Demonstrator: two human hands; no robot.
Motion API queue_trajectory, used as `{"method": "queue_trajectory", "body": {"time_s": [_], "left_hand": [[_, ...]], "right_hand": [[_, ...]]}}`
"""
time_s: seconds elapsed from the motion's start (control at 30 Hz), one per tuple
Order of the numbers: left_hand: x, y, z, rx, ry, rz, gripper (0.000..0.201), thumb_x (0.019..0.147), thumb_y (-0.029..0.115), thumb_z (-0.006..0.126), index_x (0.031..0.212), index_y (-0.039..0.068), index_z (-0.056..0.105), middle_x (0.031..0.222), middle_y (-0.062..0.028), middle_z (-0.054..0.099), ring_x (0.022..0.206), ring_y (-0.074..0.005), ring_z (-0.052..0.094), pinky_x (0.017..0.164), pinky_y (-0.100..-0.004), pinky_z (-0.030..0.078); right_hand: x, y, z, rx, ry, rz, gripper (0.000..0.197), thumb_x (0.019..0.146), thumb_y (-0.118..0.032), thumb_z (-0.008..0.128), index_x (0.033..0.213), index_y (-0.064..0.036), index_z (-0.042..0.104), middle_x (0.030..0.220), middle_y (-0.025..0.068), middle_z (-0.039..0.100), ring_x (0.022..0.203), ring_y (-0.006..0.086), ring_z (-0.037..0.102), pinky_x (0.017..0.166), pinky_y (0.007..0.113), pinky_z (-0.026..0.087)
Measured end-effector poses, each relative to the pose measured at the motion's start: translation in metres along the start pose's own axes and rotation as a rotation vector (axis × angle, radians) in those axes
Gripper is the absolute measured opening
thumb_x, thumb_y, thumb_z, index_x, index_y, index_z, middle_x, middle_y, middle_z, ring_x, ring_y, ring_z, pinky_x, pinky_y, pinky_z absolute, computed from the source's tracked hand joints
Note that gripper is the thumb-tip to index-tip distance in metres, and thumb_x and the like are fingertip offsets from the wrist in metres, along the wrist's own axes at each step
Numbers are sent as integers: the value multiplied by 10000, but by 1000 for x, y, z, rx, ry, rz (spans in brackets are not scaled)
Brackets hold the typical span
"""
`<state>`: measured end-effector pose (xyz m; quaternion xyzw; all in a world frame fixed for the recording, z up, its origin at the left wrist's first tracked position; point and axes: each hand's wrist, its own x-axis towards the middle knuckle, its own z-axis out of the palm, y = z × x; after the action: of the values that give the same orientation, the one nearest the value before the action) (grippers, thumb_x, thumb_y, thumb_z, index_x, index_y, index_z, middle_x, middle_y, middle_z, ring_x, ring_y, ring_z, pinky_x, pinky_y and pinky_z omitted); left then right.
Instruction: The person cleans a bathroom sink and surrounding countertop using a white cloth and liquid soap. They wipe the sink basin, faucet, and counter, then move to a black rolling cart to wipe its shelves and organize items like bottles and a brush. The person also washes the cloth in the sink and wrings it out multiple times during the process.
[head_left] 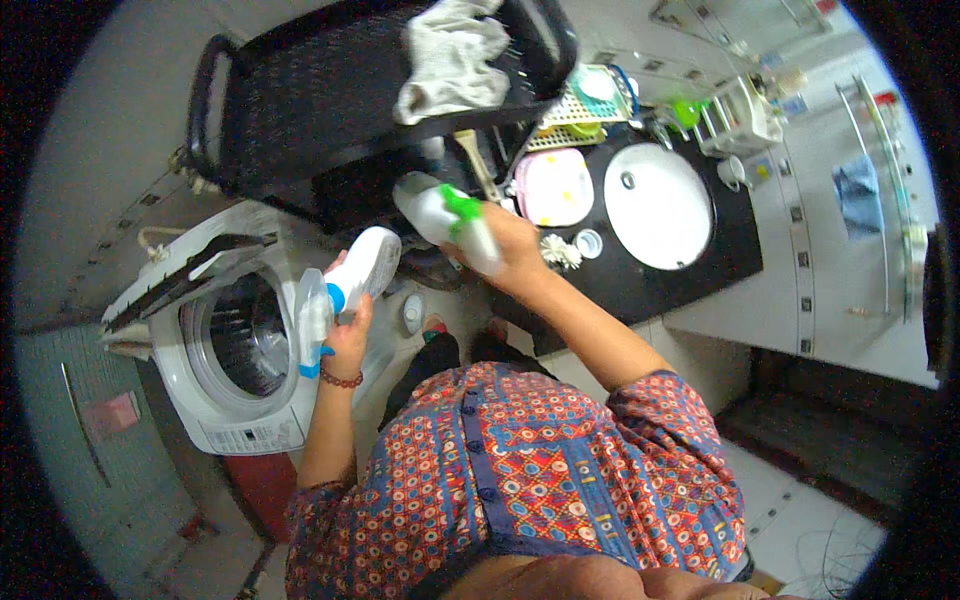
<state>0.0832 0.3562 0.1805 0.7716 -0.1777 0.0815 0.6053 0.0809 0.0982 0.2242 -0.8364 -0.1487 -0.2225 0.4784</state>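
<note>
My left hand [348,345], with a beaded bracelet at its wrist, is closed around a white bottle [372,262] with a blue neck. Against the same hand is a pale, see-through bottle [313,305] with a blue trigger-like part at its lower end; I cannot make out how the fingers share the two. My right hand [508,245] grips a white bottle [425,208] with a bright green part, smeared by motion. Both hands are raised in front of my body, the bottles tilted and apart from each other, near the black rack [330,110].
A grey-white cloth [455,60] hangs over the rack's edge. To the left stands a top-loading washing machine [215,415], lid up. On the right, a black counter [728,235] holds a round white sink [660,215], a pink-rimmed basin [555,188] and a cup [732,172].
</note>
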Motion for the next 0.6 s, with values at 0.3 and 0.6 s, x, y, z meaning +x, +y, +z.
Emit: {"method": "queue_trajectory", "body": {"time_s": [0.3,0.6], "left_hand": [[26,86,119,-154,-454,-39,506,793,15,624,1273,14,466,1296,-116,507,1184,-207,488,992,-332,386],[84,59,330,-281,-746,11,344,776,80,701,1098,23,593,944,-71,667,859,-121,612,739,-283,496]], "right_hand": [[-109,-41,-209,-169,514,748,366,726,-187,767,1032,-24,649,775,23,635,697,91,571,654,249,471],[-258,68,-229,-232,693,1005,361,708,-225,774,988,-23,666,854,86,684,790,157,632,729,305,492]]}}
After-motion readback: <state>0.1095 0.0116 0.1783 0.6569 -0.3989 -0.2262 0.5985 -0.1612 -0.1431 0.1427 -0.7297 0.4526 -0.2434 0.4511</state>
